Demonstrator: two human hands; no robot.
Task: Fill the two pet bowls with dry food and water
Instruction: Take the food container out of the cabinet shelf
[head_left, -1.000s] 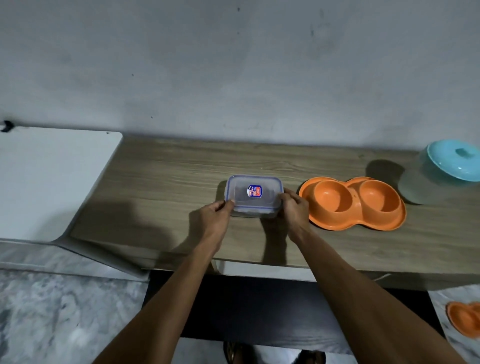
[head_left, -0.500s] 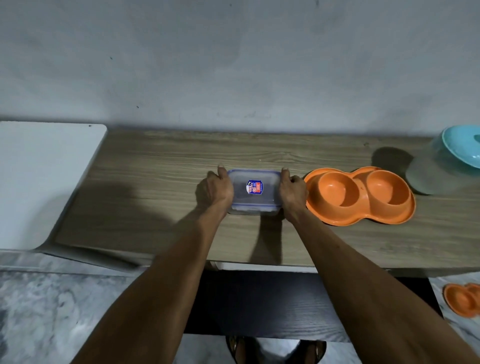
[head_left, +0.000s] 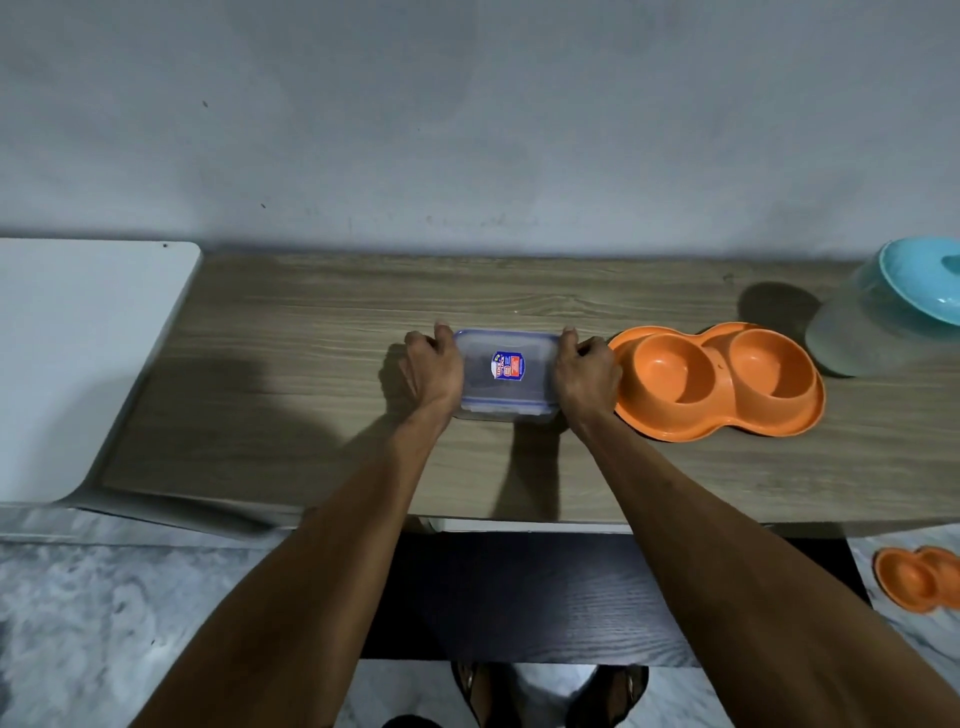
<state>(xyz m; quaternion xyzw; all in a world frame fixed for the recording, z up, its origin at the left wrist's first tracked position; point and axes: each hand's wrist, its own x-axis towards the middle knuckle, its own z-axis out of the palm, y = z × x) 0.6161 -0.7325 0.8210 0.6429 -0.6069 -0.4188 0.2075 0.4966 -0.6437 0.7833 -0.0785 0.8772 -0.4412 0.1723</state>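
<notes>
We clasp the clear lidded container (head_left: 506, 374) at its two short ends, our left grip (head_left: 434, 371) and right grip (head_left: 587, 376) each curled round one side, as it sits on the wooden worktop (head_left: 291, 374). The orange double pet bowl (head_left: 717, 382) lies just beside the right grip, with a teal-lidded jar (head_left: 893, 312) near its far end.

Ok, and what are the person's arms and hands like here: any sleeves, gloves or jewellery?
Nothing is worn. The left hand and right hand have no gloves. The left arm and right arm show no sleeve, watch or bracelet. No ring shows on the visible fingers.
</notes>
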